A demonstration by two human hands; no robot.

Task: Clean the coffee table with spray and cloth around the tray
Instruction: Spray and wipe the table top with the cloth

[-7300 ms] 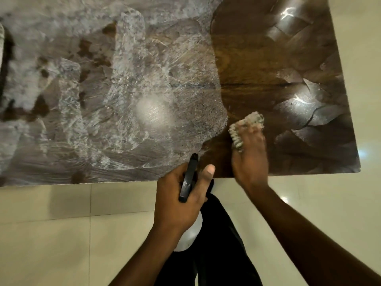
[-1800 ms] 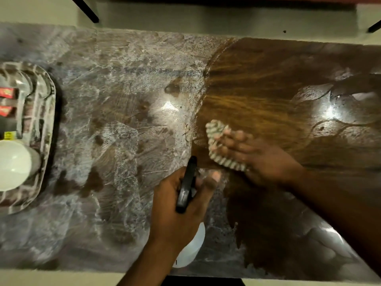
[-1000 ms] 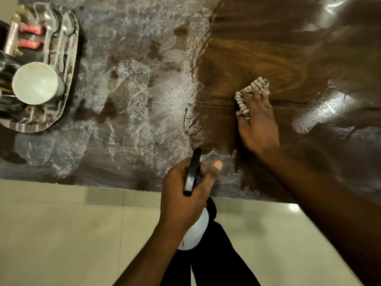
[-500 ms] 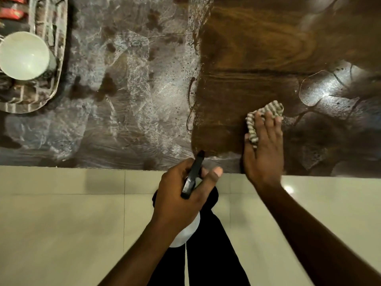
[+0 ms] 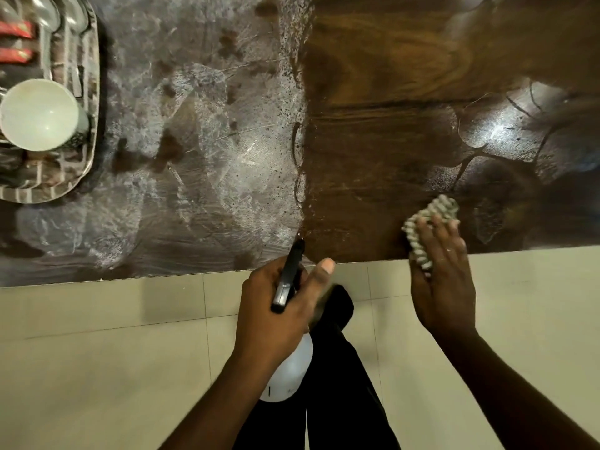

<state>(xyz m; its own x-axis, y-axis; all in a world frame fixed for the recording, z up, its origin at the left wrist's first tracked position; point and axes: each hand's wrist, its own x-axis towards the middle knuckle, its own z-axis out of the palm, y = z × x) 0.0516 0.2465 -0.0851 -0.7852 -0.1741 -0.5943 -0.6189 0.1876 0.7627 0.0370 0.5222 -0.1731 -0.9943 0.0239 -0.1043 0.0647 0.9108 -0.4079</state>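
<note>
left hand grips the half-hidden spray bottle, right hand presses flat on the cloth; tray cropped.

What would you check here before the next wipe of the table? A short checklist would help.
1. Cloth pressed on the coffee table by the right hand: ok.
2. Spray bottle gripped in the left hand: ok.
3. Right part of the table wiped to dark wood: ok.
4. White spray film toward the tray cleared: not ok.
5. Tray and its white cup apart from both hands: ok.
6. Liquid left in the bottle: cannot tell.
</note>
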